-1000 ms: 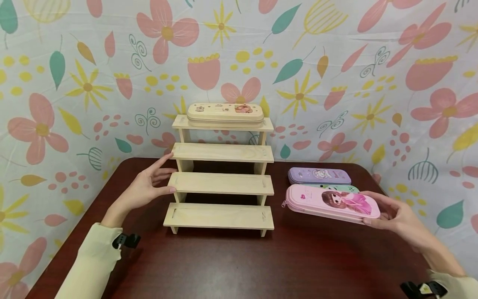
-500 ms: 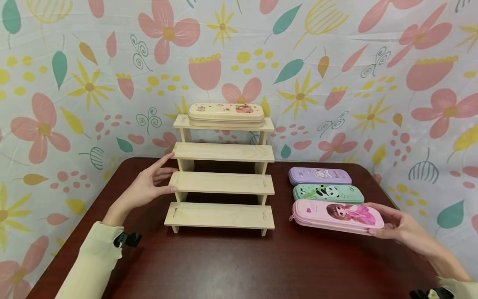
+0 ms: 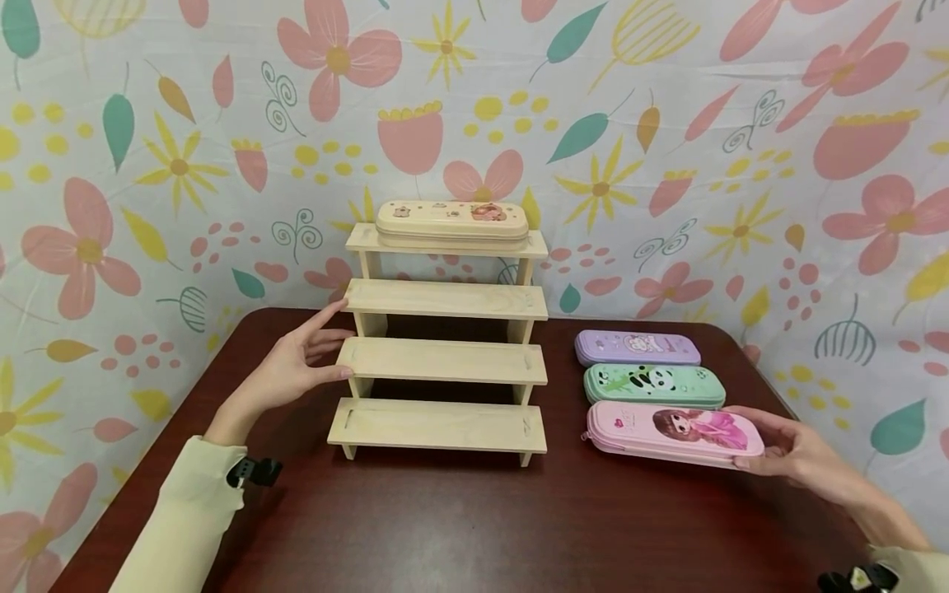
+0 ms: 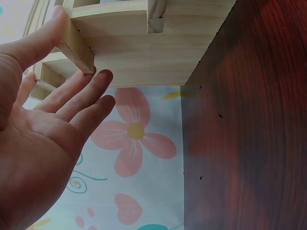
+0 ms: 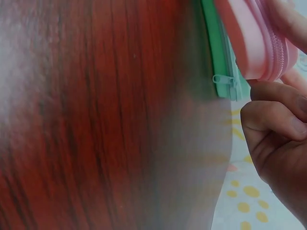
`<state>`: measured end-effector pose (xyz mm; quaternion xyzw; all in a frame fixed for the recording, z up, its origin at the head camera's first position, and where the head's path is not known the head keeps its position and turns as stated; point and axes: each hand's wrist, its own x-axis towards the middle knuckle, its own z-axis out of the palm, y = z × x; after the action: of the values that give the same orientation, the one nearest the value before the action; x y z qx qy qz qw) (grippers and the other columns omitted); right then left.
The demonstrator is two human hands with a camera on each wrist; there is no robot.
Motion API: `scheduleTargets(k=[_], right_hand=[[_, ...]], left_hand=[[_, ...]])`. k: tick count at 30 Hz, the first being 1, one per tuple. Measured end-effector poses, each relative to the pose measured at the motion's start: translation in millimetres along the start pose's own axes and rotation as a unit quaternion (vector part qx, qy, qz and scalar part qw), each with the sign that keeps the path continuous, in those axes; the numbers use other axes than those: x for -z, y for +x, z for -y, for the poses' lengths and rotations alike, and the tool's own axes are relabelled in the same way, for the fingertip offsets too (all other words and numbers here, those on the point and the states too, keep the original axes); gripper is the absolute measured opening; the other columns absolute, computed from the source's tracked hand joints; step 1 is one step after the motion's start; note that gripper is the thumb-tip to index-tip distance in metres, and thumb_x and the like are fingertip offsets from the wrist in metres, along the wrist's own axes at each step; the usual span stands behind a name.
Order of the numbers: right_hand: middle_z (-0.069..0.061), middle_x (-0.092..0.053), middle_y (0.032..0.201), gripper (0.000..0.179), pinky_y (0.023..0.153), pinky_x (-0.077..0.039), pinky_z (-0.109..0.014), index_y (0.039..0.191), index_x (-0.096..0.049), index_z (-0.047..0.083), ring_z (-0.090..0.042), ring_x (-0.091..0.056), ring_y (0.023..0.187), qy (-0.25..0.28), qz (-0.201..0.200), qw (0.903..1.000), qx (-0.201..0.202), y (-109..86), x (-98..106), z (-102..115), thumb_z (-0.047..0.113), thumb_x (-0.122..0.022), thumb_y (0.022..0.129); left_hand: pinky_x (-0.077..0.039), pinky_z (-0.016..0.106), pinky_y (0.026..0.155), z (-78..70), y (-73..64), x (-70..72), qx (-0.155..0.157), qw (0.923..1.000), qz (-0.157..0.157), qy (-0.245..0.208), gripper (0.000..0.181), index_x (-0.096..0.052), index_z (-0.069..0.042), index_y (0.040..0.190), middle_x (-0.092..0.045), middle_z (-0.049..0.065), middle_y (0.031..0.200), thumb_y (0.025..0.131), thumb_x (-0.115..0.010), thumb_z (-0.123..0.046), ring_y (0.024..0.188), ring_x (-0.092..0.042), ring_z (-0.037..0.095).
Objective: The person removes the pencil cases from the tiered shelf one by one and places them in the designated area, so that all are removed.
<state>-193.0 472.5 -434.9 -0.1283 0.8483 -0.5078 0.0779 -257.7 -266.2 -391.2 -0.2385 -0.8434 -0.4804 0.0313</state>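
My right hand grips the right end of a pink zippered pencil case printed with a long-haired girl, thumb on the near side. In the right wrist view the fingers curl under the case's rounded end, and the zipper teeth show. A mint-green panda pencil case lies right behind it, and a purple pencil case farther back. My left hand touches the left edge of a wooden step shelf, with fingers extended and thumb at a lower board. A cream pencil case rests on its top board.
Everything stands on a dark red-brown table. A floral cloth hangs behind its back edge. The green case's zipper pull hangs at its end in the right wrist view.
My right hand has brought the pink pencil case down and slightly to the right, uncovering the green one behind it. My left hand stays at the shelf's edge.
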Motion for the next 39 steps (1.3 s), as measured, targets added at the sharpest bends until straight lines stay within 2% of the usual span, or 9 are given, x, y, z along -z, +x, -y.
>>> scheduleTargets(k=[4,6,11,15,19,22,29,33,39], right_hand=[[-0.004,-0.070,0.084,0.071,0.038,-0.025,-0.052,0.142,-0.060,0.044,-0.021,-0.055,0.052,0.008,0.022,0.9997,0.003,3.9,3,-2,-0.007,-0.070,0.094],[-0.004,-0.070,0.085,0.071,0.035,-0.028,-0.048,0.143,-0.059,0.043,-0.017,-0.055,0.052,0.000,0.025,0.9997,0.000,6.1,4,-3,-0.006,-0.071,0.093],[-0.001,-0.069,0.092,0.070,0.036,-0.037,-0.038,0.144,-0.059,0.039,-0.021,-0.044,0.048,-0.020,0.017,0.9996,-0.003,10.8,7,-7,-0.005,-0.075,0.092],[0.000,-0.068,0.097,0.071,0.038,-0.036,-0.039,0.145,-0.060,0.035,-0.022,-0.045,0.049,-0.019,0.017,0.9997,0.002,14.0,8,-10,-0.007,-0.075,0.091],[0.003,-0.069,0.103,0.070,0.037,-0.036,-0.041,0.148,-0.059,0.026,-0.024,-0.042,0.046,-0.018,0.018,0.9996,0.009,17.6,9,-10,-0.008,-0.076,0.089],[0.007,-0.069,0.110,0.069,0.038,-0.036,-0.043,0.149,-0.058,0.023,-0.026,-0.045,0.049,-0.021,0.017,0.9996,0.004,19.6,11,-10,-0.006,-0.077,0.090],[0.009,-0.068,0.114,0.065,0.039,-0.040,-0.040,0.148,-0.057,0.018,-0.020,-0.061,0.067,-0.038,0.013,0.9992,-0.002,22.3,13,-14,-0.003,-0.078,0.089],[0.008,-0.068,0.115,0.065,0.046,-0.046,-0.037,0.149,-0.057,0.014,-0.017,-0.063,0.078,-0.046,0.011,0.9989,-0.003,22.3,14,-15,-0.002,-0.078,0.090],[0.008,-0.068,0.117,0.065,0.062,-0.053,-0.029,0.150,-0.054,0.009,-0.014,-0.063,0.089,-0.067,0.008,0.9977,-0.003,21.8,15,-20,-0.001,-0.078,0.090]], left_hand=[[-0.043,0.061,0.111,-0.3,0.0,0.1,0.002,1.0000,-0.001,0.002,0.101,-0.025,-0.033,0.169,-0.059,0.023,0.146,0.091,-0.086,-0.012,0.133,-0.059,0.040],[-0.043,0.062,0.111,-0.5,-0.1,-0.1,0.004,1.0000,0.000,0.003,0.101,-0.025,-0.033,0.169,-0.059,0.022,0.146,0.091,-0.086,-0.012,0.133,-0.059,0.040],[-0.042,0.064,0.110,-2.1,-0.4,-0.7,0.007,1.0000,0.000,0.004,0.103,-0.024,-0.031,0.170,-0.060,0.022,0.145,0.091,-0.086,-0.012,0.132,-0.059,0.041],[-0.042,0.064,0.110,-3.2,-0.4,-0.7,0.009,0.9999,0.000,0.006,0.103,-0.023,-0.031,0.170,-0.060,0.022,0.145,0.091,-0.086,-0.013,0.132,-0.059,0.041],[-0.043,0.063,0.110,-2.9,-0.5,-0.3,0.008,0.9999,0.000,0.009,0.103,-0.023,-0.032,0.170,-0.059,0.023,0.145,0.091,-0.086,-0.013,0.132,-0.059,0.041],[-0.043,0.063,0.110,-2.2,-0.8,-0.2,0.007,0.9999,0.001,0.007,0.102,-0.023,-0.032,0.170,-0.059,0.024,0.146,0.091,-0.086,-0.012,0.133,-0.059,0.041],[-0.042,0.062,0.111,-0.7,-1.8,-0.4,0.009,0.9999,0.001,0.005,0.102,-0.023,-0.034,0.169,-0.058,0.025,0.147,0.092,-0.085,-0.013,0.134,-0.058,0.040],[-0.042,0.063,0.111,-0.5,-1.6,0.0,0.008,1.0000,0.001,0.003,0.101,-0.024,-0.035,0.169,-0.059,0.022,0.146,0.092,-0.085,-0.013,0.133,-0.058,0.040],[-0.042,0.063,0.111,-0.6,-1.1,0.1,0.010,0.9999,0.001,0.005,0.102,-0.024,-0.035,0.169,-0.060,0.020,0.145,0.092,-0.086,-0.013,0.133,-0.059,0.040]])
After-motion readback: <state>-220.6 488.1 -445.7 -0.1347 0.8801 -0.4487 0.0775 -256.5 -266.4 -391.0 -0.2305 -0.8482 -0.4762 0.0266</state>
